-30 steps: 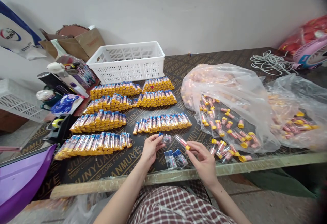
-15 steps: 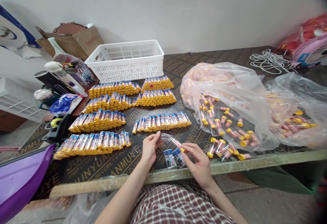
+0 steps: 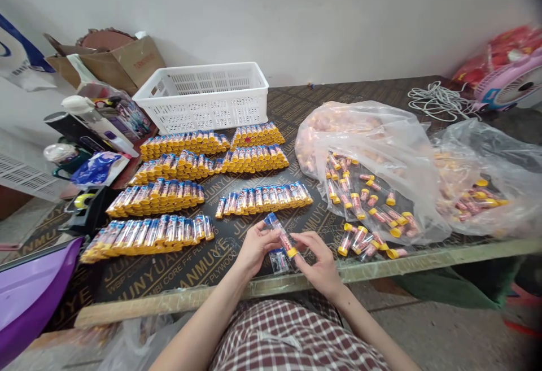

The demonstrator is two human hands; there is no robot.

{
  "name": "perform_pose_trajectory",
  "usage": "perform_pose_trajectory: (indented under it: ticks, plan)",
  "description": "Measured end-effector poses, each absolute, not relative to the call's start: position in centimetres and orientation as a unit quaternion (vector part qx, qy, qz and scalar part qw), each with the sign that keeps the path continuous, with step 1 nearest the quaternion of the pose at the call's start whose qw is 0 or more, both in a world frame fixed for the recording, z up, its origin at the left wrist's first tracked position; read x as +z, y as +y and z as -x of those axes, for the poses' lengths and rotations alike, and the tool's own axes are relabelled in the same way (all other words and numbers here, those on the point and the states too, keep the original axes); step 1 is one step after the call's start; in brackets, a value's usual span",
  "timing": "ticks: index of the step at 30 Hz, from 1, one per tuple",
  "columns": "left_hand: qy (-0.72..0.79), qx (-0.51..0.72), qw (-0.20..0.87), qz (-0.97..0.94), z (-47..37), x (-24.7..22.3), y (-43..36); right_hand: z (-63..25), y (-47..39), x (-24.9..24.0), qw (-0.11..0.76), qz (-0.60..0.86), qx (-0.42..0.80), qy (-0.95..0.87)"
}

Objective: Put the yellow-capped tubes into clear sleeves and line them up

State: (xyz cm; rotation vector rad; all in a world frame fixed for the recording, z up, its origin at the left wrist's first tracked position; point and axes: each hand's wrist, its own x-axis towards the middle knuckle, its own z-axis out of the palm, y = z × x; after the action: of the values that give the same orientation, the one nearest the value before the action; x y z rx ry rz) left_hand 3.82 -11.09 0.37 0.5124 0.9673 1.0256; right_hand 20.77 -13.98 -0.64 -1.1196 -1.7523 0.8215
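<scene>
A small clear plastic tube [image 3: 283, 236] with a red-and-white print, a yellow cap at its near end and blue at its far end is held slantwise over the table's front edge. My left hand [image 3: 256, 248] is closed on its far part, thumb and fingers pinching it. The fingers of my right hand [image 3: 318, 263] close around the yellow-capped end. Below the tube, partly hidden by the hands, small clear packets [image 3: 279, 262] with blue tops lie on the table. Beyond my hands stands a row of blue-and-yellow tubes [image 3: 266, 199].
More stacked tubes [image 3: 156, 196] fill the left side. Behind them is a white plastic crate [image 3: 203, 108]. On the right, a clear bag [image 3: 364, 128] spills yellow-capped tubes [image 3: 359, 238], beside a second bag [image 3: 478, 190]. A tape dispenser [image 3: 87, 210] and purple bin [image 3: 38, 297] stand left.
The tube has turned steeper, and blue now shows at its far end. My left hand has moved in along it, and my right hand has shifted slightly left and nearer.
</scene>
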Motion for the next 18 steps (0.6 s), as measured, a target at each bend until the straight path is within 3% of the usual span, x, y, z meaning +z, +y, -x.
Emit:
perform_pose_trajectory:
  ticks: [4,12,18]
  plan:
    - [0.436,0.396,0.760,-0.274,-4.4,0.9,-12.1,-20.9,-13.7,-0.4,0.441,0.437,0.297,-0.725]
    - [0.421,0.345,0.776,-0.317,-4.9,1.2,-13.2,-21.4,-13.9,-0.4,0.413,0.366,0.436,-0.711]
    - [0.431,0.337,0.775,-0.316,-5.1,0.8,-13.6,-21.2,-14.2,-0.7,0.436,0.360,0.460,-0.684]
